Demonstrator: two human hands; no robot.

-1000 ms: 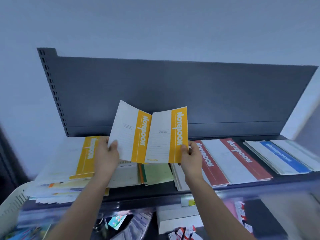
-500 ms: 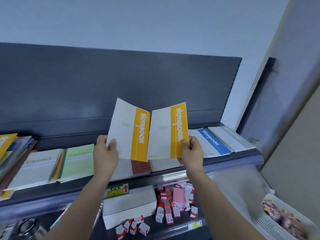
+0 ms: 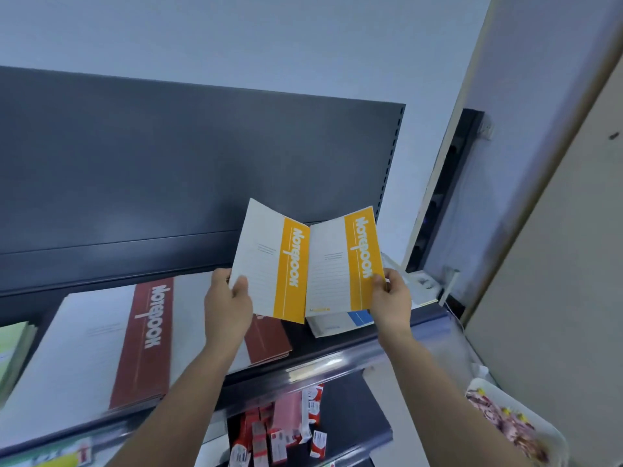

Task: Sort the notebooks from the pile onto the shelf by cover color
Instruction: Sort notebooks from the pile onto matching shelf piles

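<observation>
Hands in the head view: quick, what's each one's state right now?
Left hand: grips the left yellow notebook, thumb on its cover.
Right hand: grips the right yellow notebook at its outer edge.

both forearms raised, left hand (image 3: pixel 227 310) and right hand (image 3: pixel 391 303) level, fingers (image 3: pixel 240 285) curled in a pinch

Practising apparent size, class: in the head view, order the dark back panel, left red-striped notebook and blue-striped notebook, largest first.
1. dark back panel
2. left red-striped notebook, though nearness enlarges it
3. blue-striped notebook, mostly hidden
</observation>
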